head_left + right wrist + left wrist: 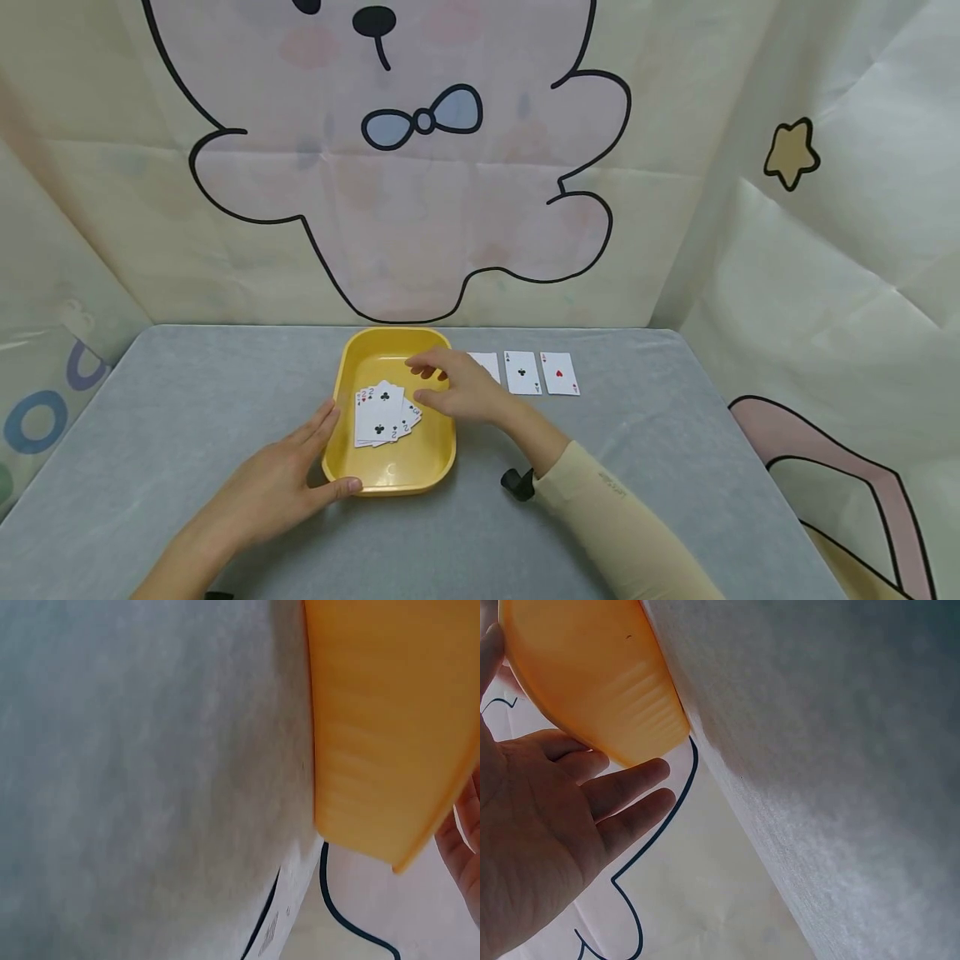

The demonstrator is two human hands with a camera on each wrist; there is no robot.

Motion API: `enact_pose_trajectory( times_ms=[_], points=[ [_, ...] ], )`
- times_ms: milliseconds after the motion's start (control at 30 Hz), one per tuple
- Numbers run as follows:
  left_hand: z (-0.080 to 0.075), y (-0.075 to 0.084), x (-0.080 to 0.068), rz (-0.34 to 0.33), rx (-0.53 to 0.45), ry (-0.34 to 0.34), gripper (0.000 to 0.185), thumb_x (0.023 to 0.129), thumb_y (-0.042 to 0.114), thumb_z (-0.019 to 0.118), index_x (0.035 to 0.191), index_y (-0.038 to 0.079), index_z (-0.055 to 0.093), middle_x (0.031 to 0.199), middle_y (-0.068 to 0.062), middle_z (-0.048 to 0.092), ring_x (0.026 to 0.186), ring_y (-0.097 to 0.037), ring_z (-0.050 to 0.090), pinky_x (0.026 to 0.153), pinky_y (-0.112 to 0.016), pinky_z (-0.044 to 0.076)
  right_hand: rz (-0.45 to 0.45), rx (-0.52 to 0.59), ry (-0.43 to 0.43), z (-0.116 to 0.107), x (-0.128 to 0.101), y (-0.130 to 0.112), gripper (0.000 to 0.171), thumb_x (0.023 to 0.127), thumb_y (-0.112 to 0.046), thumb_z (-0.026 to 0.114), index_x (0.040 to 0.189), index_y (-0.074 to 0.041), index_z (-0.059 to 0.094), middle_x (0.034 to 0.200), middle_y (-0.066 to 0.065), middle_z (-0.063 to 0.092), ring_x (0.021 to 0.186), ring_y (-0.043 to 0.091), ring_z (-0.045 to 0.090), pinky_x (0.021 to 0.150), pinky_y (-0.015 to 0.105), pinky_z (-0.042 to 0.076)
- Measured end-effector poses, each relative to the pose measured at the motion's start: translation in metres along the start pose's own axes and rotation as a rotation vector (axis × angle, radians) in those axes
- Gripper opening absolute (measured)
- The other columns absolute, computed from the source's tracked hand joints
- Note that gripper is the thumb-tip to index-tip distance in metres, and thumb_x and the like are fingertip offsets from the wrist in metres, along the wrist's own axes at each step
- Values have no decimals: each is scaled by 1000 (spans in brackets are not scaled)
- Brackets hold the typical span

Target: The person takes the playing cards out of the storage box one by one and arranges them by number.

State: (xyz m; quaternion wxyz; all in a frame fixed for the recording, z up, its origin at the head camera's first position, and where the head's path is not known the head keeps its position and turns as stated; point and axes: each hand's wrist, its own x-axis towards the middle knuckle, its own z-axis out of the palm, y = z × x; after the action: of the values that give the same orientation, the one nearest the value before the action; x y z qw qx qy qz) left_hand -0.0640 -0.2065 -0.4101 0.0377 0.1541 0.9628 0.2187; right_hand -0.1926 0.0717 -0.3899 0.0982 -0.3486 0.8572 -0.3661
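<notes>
At the middle of the grey surface (187, 433) sits a yellow tray (420, 467), its long side running from near to far. Inside it lies a loose fan of playing cards (384, 415), face up, with clubs and red twos showing, resting on the tray's floor toward its left half.

The left hand (281, 483) rests against the tray's near left corner. Its fingers are straight and spread along the left wall, and the thumb lies across the near rim, touching it. The left wrist view shows the same hand (547, 832) with an open palm and relaxed fingers (634, 780) just beside the tray's outer wall (592, 675).

The right hand (457, 387) reaches over the tray's right rim, above the right edge of the fanned cards. Its fingers are lightly bent and point left over the tray; whether the fingertips touch or pinch a card cannot be told from the head view. The right wrist view shows only the tray's outer wall (390, 735) against the surface and a sliver of a finger (465, 840) at the right edge.

To the right of the tray, at the far side, three cards lie face up in a row: one partly hidden behind the right hand (486, 365), an ace of clubs (522, 372), and an ace of hearts (559, 373). They lie close together without overlapping.

A cream sleeve (622, 525) covers the right forearm, and a small black object (517, 483) shows at that wrist.

Behind the surface hangs a pale backdrop with a cartoon bear (405, 167).
</notes>
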Motion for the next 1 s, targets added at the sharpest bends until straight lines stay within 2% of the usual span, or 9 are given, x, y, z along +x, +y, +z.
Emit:
enact_pose_trajectory(
  times_ms=[133,433,700,833,1000],
  points=[
    [1,0,0,1,3,1,109,88,77,64,165,8,31,170,-13,31,137,-45,53,100,-64,49,14,-8,-27,6,3,-5,47,98,-17,69,142,-1,62,131,13,69,116,24,61,100,42,52],
    [1,0,0,15,8,14,107,89,75,66,165,8,32,169,-13,32,135,-44,56,99,-63,50,129,-29,-121,21,16,-15,57,100,-28,69,151,-9,55,142,7,62,127,24,57,104,33,50],
    [0,0,0,30,6,15,106,90,74,65,165,8,32,170,-11,32,136,-44,54,101,-63,50,163,-165,-186,35,36,-17,66,94,-37,76,152,-11,55,153,4,55,143,20,45,121,36,34],
    [-1,0,0,24,2,3,106,90,76,64,165,9,31,170,-11,31,137,-44,54,101,-63,49,195,-216,-224,40,45,-17,75,89,-42,82,152,-12,55,152,4,55,140,21,45,120,35,35],
    [-2,0,-1,24,0,5,106,90,75,63,165,8,31,170,-11,30,137,-45,53,101,-63,49,215,-294,-262,50,53,-13,86,82,-48,88,153,-12,54,148,5,54,127,19,45,108,29,40]
  ],
)
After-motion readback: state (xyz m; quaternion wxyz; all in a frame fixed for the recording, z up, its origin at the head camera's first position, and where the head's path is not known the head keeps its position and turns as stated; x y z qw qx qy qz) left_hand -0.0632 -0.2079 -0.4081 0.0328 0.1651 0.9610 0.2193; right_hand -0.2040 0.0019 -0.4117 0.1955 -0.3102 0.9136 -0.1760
